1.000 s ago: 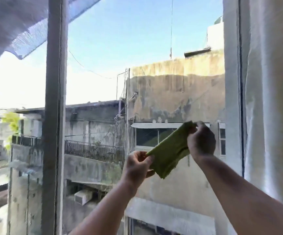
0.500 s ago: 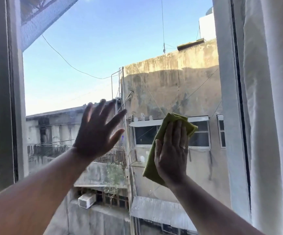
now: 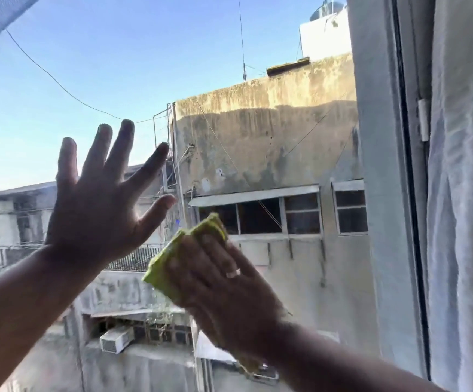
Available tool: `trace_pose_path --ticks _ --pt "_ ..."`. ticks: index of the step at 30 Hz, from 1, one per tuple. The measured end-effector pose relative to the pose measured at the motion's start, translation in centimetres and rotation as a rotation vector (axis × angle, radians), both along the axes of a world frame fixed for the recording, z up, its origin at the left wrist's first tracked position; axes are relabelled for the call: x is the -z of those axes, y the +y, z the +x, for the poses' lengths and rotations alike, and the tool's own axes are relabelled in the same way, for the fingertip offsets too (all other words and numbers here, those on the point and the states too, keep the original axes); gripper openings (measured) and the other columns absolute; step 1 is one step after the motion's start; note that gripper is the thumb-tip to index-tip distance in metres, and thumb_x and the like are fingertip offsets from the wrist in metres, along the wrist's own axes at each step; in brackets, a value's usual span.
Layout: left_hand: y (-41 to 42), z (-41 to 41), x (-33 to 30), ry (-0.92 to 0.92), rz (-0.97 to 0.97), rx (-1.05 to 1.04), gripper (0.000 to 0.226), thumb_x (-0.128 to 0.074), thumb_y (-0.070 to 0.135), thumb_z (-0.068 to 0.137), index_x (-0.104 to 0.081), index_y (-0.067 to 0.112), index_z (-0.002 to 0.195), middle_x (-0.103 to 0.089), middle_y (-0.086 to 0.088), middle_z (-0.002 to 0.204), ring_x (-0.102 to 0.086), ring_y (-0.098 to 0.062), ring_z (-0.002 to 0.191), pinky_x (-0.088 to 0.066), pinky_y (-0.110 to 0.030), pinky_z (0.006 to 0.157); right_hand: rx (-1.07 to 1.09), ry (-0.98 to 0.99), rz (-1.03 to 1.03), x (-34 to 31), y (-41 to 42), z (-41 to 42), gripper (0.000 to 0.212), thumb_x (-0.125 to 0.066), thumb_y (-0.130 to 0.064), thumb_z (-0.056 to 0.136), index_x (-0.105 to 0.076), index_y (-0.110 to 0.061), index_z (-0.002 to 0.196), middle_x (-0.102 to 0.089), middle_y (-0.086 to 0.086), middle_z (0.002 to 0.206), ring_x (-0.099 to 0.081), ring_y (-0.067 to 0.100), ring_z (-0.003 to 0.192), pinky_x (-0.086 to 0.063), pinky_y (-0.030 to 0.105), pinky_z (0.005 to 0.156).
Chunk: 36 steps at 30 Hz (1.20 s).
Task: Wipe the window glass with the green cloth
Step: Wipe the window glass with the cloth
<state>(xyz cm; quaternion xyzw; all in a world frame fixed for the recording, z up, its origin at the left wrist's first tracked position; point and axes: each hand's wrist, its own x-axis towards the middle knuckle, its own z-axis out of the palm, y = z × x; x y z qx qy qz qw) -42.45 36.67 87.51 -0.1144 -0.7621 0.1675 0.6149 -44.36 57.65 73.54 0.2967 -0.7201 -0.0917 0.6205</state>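
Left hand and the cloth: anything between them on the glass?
Nothing. In the head view, only bare glass separates the spread left hand from the green cloth under the right hand.

Green cloth (image 3: 167,267): soft matt fabric, folded, slightly fuzzy. Window glass (image 3: 133,80): clear, smooth; window frame (image 3: 376,193) at right looks like smooth painted metal, matt grey. Curtain (image 3: 464,193) far right: white woven cloth, matt, creased.
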Motion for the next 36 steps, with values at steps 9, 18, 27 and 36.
trace_pose_path --ticks 9,18,27,36 --pt "0.2 -0.1 0.1 0.021 -0.004 0.029 0.073 -0.018 0.069 0.096 -0.020 0.033 0.159 -0.014 -0.020 0.168 -0.017 -0.041 0.154 -0.010 -0.066 0.120 0.150 0.029 -0.708 -8.4 13.4 0.3 0.056 -0.045 -0.024 0.101 -0.038 -0.004 0.153 -0.038 0.023 0.158 -0.033 0.039 0.148 -0.036 0.054 0.118" --pt "0.0 -0.5 0.1 0.039 -0.012 0.023 0.072 -0.024 0.068 0.097 -0.018 0.034 0.159 -0.017 -0.020 0.167 -0.019 -0.040 0.153 -0.015 -0.066 0.120 -0.021 -0.033 0.319 2.2 0.0 0.5 0.064 -0.046 -0.034 0.097 -0.028 -0.025 0.158 -0.026 0.002 0.167 -0.021 0.025 0.155 -0.008 0.042 0.129" --pt "0.5 0.5 0.0 -0.006 -0.017 0.055 0.075 -0.023 0.070 0.096 -0.019 0.032 0.160 -0.012 -0.019 0.169 -0.012 -0.042 0.155 -0.008 -0.070 0.119 0.132 -0.039 -0.771 -9.1 13.4 0.0 0.062 -0.028 -0.037 0.106 -0.027 -0.002 0.156 -0.027 0.027 0.162 -0.026 0.045 0.150 -0.030 0.057 0.120" --pt "-3.0 0.7 -2.1 0.030 0.095 0.016 0.071 -0.017 0.059 0.100 -0.018 0.021 0.161 -0.013 -0.015 0.170 -0.014 -0.041 0.155 -0.012 -0.061 0.123 0.045 0.062 -0.284 -9.5 0.6 -0.3 0.068 -0.044 -0.031 0.100 -0.015 -0.020 0.161 -0.015 0.012 0.168 -0.011 0.030 0.157 -0.018 0.051 0.127"
